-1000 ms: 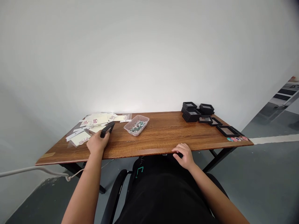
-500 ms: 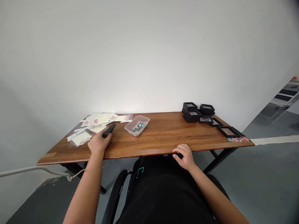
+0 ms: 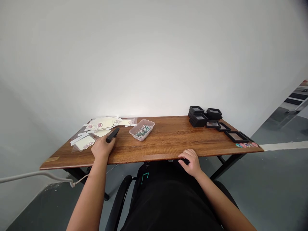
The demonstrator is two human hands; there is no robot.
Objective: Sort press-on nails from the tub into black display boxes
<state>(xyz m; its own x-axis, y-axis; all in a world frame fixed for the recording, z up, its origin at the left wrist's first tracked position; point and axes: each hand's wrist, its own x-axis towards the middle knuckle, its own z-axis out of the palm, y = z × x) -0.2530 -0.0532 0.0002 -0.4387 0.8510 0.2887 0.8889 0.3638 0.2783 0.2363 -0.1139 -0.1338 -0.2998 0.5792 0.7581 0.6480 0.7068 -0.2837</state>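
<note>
Hands well apart. We record the left hand (image 3: 104, 147) clamped on a slim black rectangular object (image 3: 112, 135) beside flat cream cards (image 3: 85, 142); right hand (image 3: 190, 162) loosely curled, thumb parted, at the brown wood-grain desk's (image 3: 173, 136) front edge. Versus one second earlier, we see the object turned more edge-on. Behind: plain white wall (image 3: 154, 57).

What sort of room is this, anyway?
Possibly a small workshop or craft room, though I can't be sure. A wooden table stands by a plain wall, bearing a tub of small bits, piled cards and stacked black frames.
</note>
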